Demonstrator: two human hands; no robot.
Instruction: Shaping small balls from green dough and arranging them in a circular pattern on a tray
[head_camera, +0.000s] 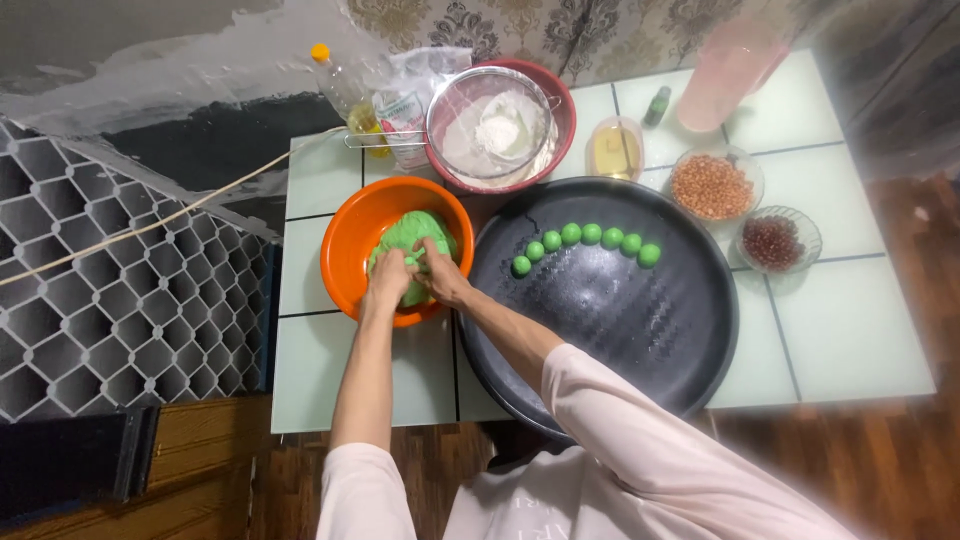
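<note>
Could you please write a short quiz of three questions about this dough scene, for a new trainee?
1. True or false: both hands are inside the orange bowl.
2. How many green dough balls lie on the round black tray?
3. Which stands nearest to the metal sieve?
A. the oil bottle
B. the glass bowl of dark red beans
C. the pink jug

Key
1. True: the left hand and the right hand both press on the green dough lump in it.
2. Seven, in a curved row.
3. A.
</note>
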